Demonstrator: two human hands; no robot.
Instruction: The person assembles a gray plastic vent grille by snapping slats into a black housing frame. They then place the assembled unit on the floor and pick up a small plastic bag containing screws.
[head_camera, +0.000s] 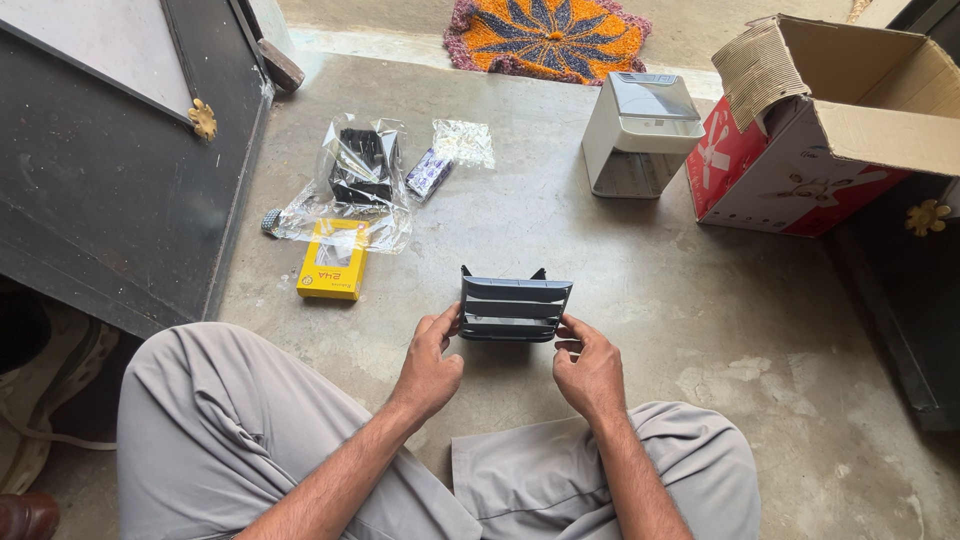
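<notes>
A dark grey slatted vent panel (514, 308), with horizontal louvres and two small tabs at its top corners, is held just above the concrete floor (620, 280). The left hand (430, 365) grips its left edge, the right hand (588, 368) its right. Behind lie plastic bags (352, 185), probably holding black parts.
</notes>
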